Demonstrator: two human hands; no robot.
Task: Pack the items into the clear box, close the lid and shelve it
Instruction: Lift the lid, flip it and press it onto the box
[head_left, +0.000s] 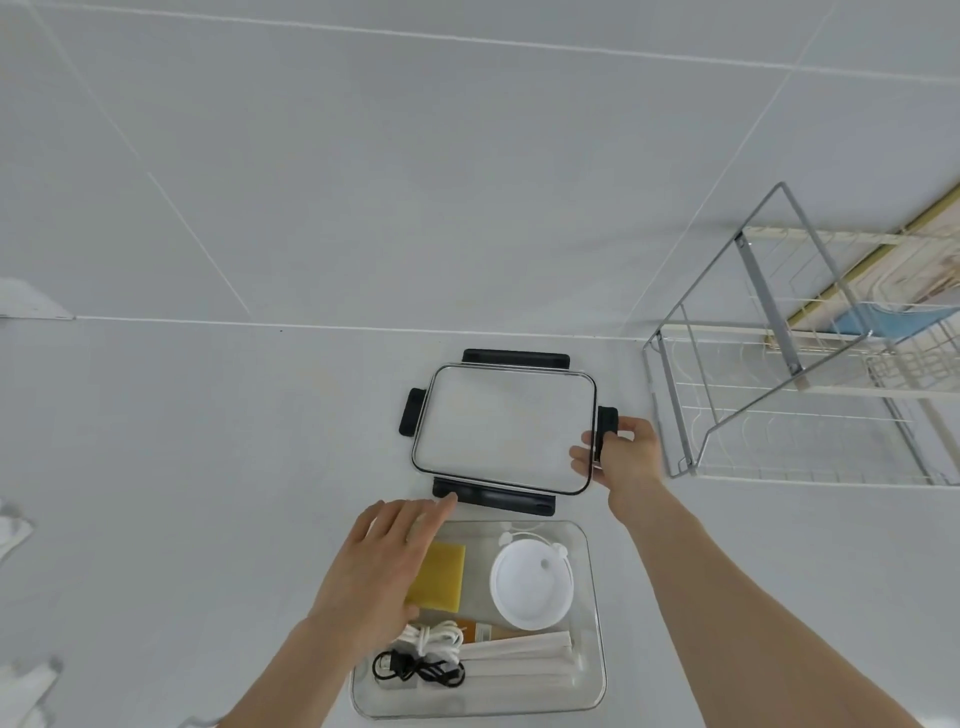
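Left forearm: bare, enters from the lower edge, angled up and to the right. Left hand (384, 566): palm down, flat, fingers extended and slightly spread, index fingertip reaching farthest forward; nothing gripped

Right forearm: bare, enters from the lower right corner, angled up and to the left. Right hand (621, 457): back of hand facing up, fingers curled to the left, thumb and fingers pinched on the lid (501, 431) at its right edge
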